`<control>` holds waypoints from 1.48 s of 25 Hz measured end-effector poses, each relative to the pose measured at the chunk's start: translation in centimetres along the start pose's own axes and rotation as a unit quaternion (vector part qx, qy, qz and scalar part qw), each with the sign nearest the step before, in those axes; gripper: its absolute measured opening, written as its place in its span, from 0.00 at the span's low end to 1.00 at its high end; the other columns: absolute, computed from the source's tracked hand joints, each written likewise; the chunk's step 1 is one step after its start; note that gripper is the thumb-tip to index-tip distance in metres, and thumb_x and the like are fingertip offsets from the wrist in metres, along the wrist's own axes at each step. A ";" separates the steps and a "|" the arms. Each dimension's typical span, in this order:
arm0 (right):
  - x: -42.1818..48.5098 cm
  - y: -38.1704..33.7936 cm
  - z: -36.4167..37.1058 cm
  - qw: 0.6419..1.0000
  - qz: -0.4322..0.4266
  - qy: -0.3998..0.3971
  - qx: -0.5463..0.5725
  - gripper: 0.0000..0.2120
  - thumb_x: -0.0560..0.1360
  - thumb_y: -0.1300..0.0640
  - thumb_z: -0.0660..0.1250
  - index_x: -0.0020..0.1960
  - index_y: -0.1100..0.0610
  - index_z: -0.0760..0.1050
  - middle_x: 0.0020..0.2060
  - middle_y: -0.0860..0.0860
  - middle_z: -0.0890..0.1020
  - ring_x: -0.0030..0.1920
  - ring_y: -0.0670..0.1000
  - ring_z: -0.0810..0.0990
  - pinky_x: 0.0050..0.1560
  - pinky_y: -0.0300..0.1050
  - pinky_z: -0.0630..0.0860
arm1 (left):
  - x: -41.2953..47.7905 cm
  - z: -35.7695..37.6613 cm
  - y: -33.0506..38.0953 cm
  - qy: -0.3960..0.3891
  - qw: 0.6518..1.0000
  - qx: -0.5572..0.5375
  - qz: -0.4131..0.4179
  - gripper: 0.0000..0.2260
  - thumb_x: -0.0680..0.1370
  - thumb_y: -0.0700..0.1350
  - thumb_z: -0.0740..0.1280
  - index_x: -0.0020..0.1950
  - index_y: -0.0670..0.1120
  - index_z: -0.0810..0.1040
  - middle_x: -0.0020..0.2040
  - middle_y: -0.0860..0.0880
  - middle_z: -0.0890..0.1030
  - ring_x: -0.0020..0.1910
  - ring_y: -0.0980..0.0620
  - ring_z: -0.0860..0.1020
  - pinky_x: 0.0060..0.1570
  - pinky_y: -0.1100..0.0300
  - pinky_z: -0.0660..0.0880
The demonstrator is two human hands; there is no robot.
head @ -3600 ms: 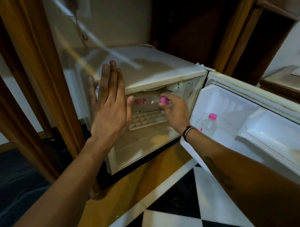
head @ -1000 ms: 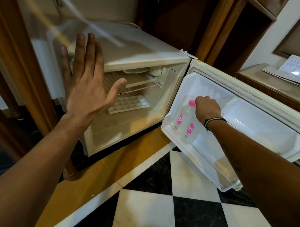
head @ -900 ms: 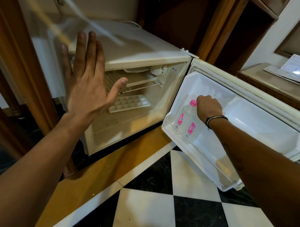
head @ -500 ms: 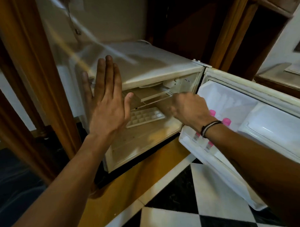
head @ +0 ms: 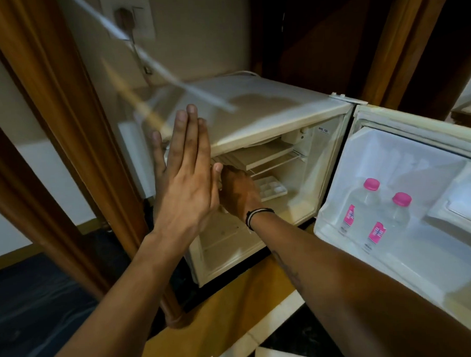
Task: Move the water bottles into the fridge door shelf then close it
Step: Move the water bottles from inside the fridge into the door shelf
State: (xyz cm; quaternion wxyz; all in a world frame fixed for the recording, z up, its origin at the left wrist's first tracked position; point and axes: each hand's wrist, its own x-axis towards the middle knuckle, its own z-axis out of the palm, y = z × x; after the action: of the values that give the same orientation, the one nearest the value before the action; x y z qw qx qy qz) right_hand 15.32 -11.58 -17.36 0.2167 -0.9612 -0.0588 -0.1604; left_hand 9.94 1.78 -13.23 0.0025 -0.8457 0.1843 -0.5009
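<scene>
Two water bottles [head: 374, 213] stand in the door shelf [head: 335, 236], right of the right hand [head: 239, 194] reaching inside the fridge [head: 267, 118], its grip seemingly hidden; left hand [head: 186, 185] flat, empty.

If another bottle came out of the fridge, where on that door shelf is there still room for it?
The door shelf is bare to the right of the two water bottles, up to the raised white compartment. Its hinge-side corner is crowded: both bottles stand close together there. The right hand reaches inside the fridge.
</scene>
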 end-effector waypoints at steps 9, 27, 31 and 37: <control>-0.1 1.6 1.7 0.999 0.016 0.007 -0.046 0.15 0.82 0.48 0.62 0.64 0.55 0.76 0.55 0.56 0.85 0.55 0.61 0.85 0.51 0.53 0.81 | -1.4 0.9 -0.3 0.012 1.000 -0.020 0.009 0.32 0.90 0.52 0.54 0.91 0.37 0.55 0.91 0.36 0.55 0.91 0.39 0.51 0.88 0.41 0.38; -14.6 10.3 -21.1 0.985 0.047 -0.024 -0.167 0.09 0.76 0.63 0.73 0.54 0.55 0.85 0.41 0.49 0.88 0.47 0.51 0.86 0.52 0.48 0.82 | -1.0 -1.2 1.8 -0.038 0.998 0.004 -0.048 0.35 0.90 0.56 0.49 0.91 0.36 0.51 0.93 0.40 0.44 0.92 0.41 0.43 0.82 0.45 0.22; -16.8 11.9 -25.1 0.965 0.073 -0.067 -0.242 0.11 0.75 0.64 0.74 0.57 0.55 0.85 0.48 0.53 0.88 0.50 0.55 0.86 0.53 0.49 0.81 | -1.2 -0.9 2.2 -0.039 0.997 -0.016 -0.062 0.35 0.90 0.58 0.47 0.91 0.36 0.50 0.93 0.41 0.43 0.92 0.42 0.42 0.82 0.46 0.23; -17.4 12.2 -24.6 0.915 0.043 -0.114 -0.386 0.13 0.80 0.63 0.66 0.64 0.57 0.79 0.57 0.58 0.82 0.55 0.60 0.82 0.54 0.49 0.78 | -1.0 -0.2 1.8 -0.029 0.998 -0.032 -0.055 0.36 0.90 0.59 0.48 0.91 0.37 0.51 0.93 0.42 0.43 0.92 0.43 0.41 0.82 0.48 0.21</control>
State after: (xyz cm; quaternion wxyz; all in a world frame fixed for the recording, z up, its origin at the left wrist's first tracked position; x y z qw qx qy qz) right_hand -5.74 -34.06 -7.01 -0.1722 -0.9835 0.0244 -0.0506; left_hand 8.79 0.48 -14.35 -0.0465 -0.8682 0.1533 -0.4696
